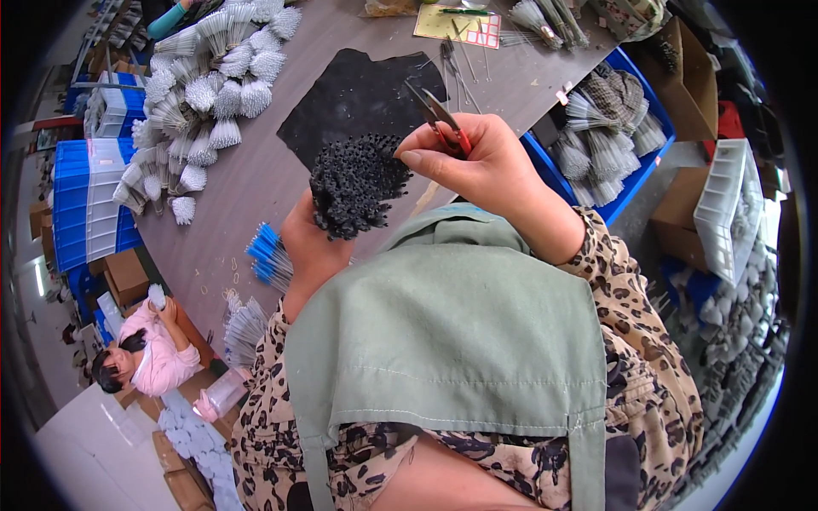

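My left hand is wrapped round a thick bundle of black-bristled brushes, their dark heads facing up. Pinched in my right hand is a slim two-pronged tool with red grips, like snips or tweezers; I cannot tell which. Its dark tips point up and away, slightly apart. My right thumb and fingertips are at the bundle's right edge. Beyond both hands, a black sheet lies on the table. Blue-tipped thin brushes lie just left of my left hand.
White-bristled brush bundles cover the table's far left. A blue crate with more bundles stands at the right. Thin metal rods and a yellow card lie at the back. Another person sits at the lower left.
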{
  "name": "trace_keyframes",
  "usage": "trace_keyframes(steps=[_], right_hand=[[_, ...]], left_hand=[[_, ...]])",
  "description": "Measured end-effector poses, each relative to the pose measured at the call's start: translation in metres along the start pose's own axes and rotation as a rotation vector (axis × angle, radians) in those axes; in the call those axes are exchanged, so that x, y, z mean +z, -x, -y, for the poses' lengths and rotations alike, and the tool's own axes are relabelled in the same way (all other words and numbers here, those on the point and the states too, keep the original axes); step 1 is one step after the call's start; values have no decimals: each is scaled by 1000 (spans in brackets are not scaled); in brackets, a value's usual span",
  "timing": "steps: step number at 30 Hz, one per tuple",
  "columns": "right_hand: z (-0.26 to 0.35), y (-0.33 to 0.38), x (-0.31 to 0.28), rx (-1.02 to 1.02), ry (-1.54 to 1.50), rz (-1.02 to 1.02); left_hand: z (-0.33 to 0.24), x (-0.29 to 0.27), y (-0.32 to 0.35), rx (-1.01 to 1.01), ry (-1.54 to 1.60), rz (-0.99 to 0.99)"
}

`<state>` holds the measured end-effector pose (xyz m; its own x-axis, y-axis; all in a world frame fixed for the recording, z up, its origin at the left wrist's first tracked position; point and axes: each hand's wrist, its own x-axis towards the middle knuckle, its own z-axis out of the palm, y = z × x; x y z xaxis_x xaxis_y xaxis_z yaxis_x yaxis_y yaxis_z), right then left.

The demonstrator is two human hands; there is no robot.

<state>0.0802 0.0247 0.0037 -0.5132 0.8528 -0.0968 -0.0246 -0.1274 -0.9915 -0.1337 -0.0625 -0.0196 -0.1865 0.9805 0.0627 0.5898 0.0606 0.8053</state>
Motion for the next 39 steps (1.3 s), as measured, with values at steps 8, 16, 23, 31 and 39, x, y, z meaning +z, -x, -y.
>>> trace_keyframes(steps=[8,16,23,31,39], right_hand=[[-11,-9,17,-84,48,-58],[-26,-7,27,-80,-94,28],[-32,-11,30,-68,-71,13],[-30,-3,32,-120,16,-108],[-18,-2,41,-168,62,-117]], left_hand=[[22,-9,-3,103,127,5],[18,-2,-21,201,-60,159],[22,-5,-24,131,120,175],[29,5,-17,26,258,126],[23,5,-14,-77,79,110]])
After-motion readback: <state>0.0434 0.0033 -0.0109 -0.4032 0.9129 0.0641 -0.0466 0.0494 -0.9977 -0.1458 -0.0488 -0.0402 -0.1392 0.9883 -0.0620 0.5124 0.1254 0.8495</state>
